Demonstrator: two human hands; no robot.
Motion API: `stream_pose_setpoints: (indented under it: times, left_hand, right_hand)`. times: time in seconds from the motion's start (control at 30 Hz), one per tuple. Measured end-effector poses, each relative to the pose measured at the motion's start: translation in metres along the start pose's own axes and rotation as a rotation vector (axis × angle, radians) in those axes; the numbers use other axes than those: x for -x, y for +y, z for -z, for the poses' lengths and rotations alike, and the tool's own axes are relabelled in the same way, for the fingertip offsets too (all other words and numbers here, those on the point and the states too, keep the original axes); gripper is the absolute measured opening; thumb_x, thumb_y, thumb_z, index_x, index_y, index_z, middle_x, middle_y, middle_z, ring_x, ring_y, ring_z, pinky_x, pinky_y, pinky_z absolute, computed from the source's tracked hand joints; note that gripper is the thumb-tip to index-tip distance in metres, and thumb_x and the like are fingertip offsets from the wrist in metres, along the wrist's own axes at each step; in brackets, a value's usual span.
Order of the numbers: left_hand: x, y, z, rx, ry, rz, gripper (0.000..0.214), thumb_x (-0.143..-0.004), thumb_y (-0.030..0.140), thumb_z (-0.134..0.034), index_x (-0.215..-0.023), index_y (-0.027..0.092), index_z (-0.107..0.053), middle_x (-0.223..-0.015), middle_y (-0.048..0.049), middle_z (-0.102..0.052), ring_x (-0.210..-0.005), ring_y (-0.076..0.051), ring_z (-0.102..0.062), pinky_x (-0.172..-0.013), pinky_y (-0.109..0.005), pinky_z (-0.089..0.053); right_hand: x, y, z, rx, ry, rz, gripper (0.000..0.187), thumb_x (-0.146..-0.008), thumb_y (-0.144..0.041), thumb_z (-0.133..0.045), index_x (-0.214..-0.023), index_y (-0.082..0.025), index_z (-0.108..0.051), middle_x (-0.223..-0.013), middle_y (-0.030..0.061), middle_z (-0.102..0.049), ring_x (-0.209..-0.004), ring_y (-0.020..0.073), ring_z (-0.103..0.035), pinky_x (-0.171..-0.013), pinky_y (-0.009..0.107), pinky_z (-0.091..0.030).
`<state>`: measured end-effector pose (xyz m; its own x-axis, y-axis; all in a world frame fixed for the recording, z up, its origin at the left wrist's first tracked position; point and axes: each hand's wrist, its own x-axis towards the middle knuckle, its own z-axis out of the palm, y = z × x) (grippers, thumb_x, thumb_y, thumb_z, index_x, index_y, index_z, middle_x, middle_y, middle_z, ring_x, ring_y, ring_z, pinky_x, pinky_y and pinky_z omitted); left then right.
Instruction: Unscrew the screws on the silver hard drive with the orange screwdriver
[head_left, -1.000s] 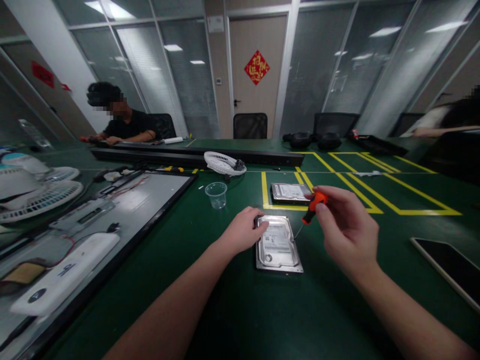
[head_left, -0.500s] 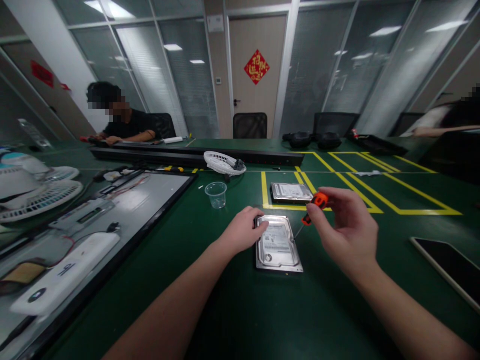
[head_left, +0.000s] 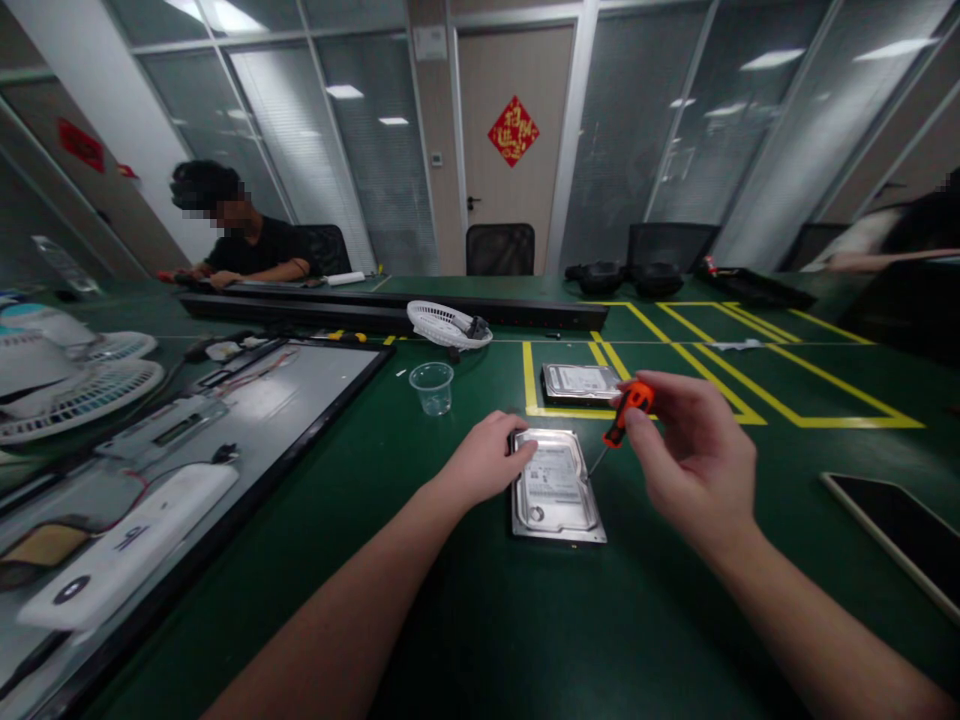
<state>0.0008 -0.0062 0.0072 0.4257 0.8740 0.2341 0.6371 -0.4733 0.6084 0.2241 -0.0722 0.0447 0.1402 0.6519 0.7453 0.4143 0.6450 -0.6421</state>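
A silver hard drive (head_left: 556,487) lies flat on the green table (head_left: 465,610) in front of me. My left hand (head_left: 484,462) rests curled against its left top corner, fingers pressed on the edge. My right hand (head_left: 690,455) pinches the orange handle of a small screwdriver (head_left: 625,410). The screwdriver's thin shaft slants down to the drive's right edge. A second hard drive (head_left: 581,382) lies farther back, inside a yellow taped square.
A clear plastic cup (head_left: 432,388) stands left of the drives. A white fan grille (head_left: 448,325) lies behind it. An opened flat panel (head_left: 187,440) with boards fills the left. A dark tablet (head_left: 896,535) lies at right. A seated person (head_left: 240,235) works at the far left.
My right fingers have turned the screwdriver handle back and forth a little. The left hand and the drive have stayed put.
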Motion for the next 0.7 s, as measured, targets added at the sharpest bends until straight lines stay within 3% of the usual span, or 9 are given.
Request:
stream_pose_setpoints:
  times: [0.37,0.7]
  left_hand:
    - [0.0012,0.0001,0.0005,0.003,-0.004,0.005,0.033,-0.098,0.039,-0.059,-0.119,0.017,-0.072,-0.113,-0.01,-0.067,-0.095,-0.023,-0.065,-0.089,-0.037,-0.053]
    - [0.0013,0.0009,0.0007,0.009,-0.002,0.004,0.032,-0.098,0.038,-0.059,-0.118,0.017,-0.072,-0.112,-0.0097,-0.067,-0.093,-0.022,-0.066,-0.087,-0.036,-0.053]
  right_hand:
    - [-0.004,0.0015,-0.0016,0.084,0.05,0.018,0.038,-0.085,-0.024,-0.079,-0.12,-0.027,-0.064,-0.109,0.0041,-0.066,-0.095,0.0204,-0.068,-0.088,0.04,-0.058]
    - [-0.0024,0.0023,0.0003,0.085,-0.025,0.021,0.045,-0.089,-0.024,-0.076,-0.131,-0.03,-0.064,-0.122,0.0066,-0.071,-0.11,0.0249,-0.071,-0.101,0.049,-0.058]
